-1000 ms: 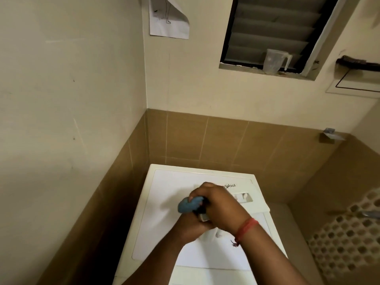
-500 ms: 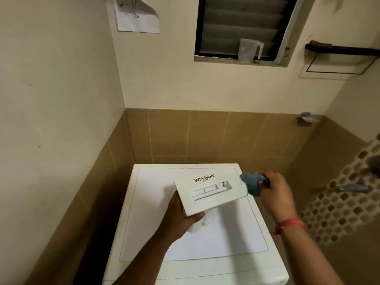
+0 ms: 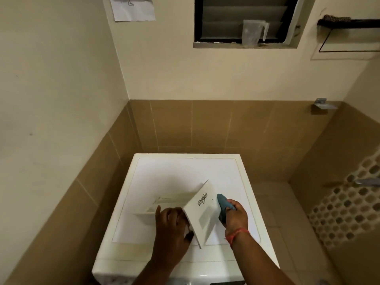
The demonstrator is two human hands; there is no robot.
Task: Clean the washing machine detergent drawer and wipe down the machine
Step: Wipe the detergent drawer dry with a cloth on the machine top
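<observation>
Turned since half a second before, the detergent drawer stood on edge, left hand gripping it; right hand, at three o'clock, clenched a blue cloth, seemingly wiping.

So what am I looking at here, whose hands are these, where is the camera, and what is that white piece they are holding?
There is no robot here: these are a person's two bare hands, filmed by a wide-angle camera worn on the head, looking forward and down. Below is the flat top of a white washing machine, standing in a tiled corner. The left hand holds the white plastic detergent drawer, taken out of the machine and tilted on top of it; its front panel bears a brand name. The right hand grips a small blue cloth against the drawer's front panel. On the window ledge above stands a clear plastic jug.
</observation>
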